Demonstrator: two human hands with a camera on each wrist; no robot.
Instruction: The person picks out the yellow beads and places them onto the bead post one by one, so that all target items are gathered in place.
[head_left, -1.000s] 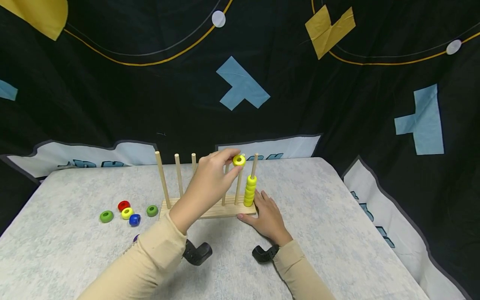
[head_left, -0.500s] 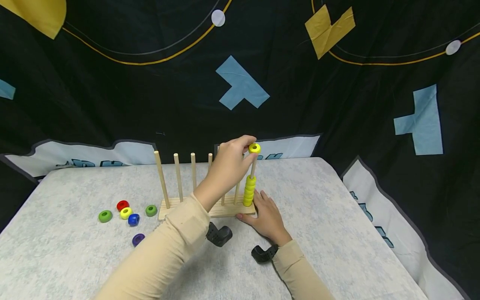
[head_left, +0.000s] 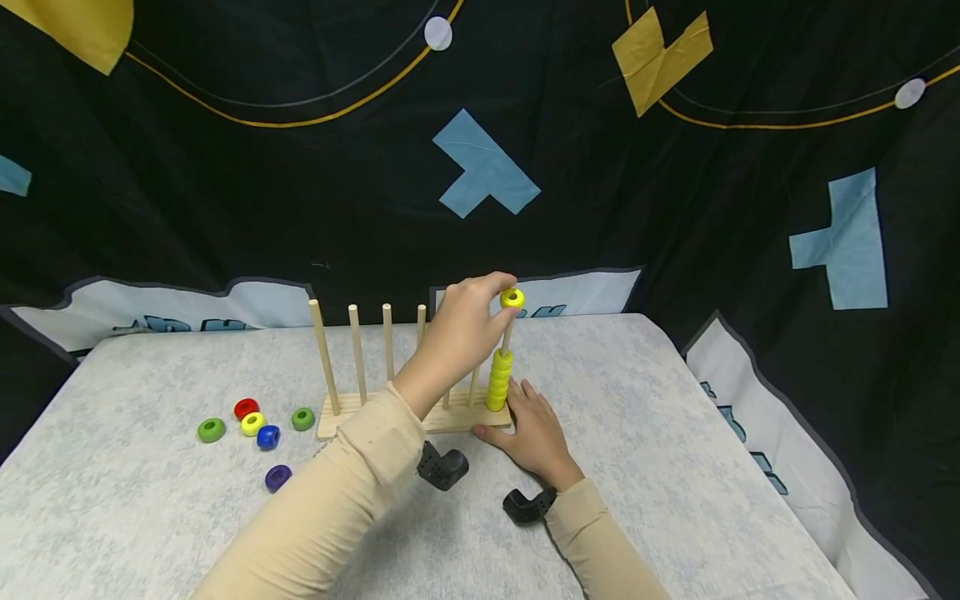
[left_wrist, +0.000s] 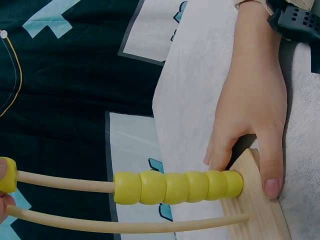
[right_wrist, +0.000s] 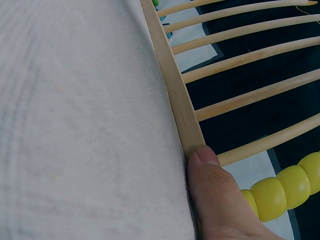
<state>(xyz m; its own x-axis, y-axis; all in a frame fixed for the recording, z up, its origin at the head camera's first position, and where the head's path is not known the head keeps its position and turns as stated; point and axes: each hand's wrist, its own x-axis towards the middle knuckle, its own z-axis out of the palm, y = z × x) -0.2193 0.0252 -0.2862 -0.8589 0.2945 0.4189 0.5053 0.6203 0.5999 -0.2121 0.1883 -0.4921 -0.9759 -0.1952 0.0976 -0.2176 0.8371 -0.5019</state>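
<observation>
My left hand (head_left: 463, 325) pinches a yellow bead (head_left: 518, 303) between thumb and fingers, right at the tip of the rightmost peg (left_wrist: 65, 181) of a wooden peg rack (head_left: 450, 421). Lower on that same peg sits a stack of several yellow beads (head_left: 499, 381), reaching down to the base. My right hand (head_left: 534, 433) grips the right end of the base, its thumb (right_wrist: 212, 185) along the front edge and its fingers behind the end. The other pegs stand bare where they show; my left hand and forearm hide parts of some.
Left of the rack lie loose beads: a red bead (head_left: 246, 408), a yellow one, a blue bead (head_left: 267, 437), a purple bead (head_left: 278, 478) and two green ones. A black curtain (head_left: 315, 200) hangs behind the pale cloth-covered table (head_left: 675, 467).
My left hand has carried the yellow bead rightward and slightly up, from near the neighbouring peg to the rightmost peg's tip. My right hand stays on the base.
</observation>
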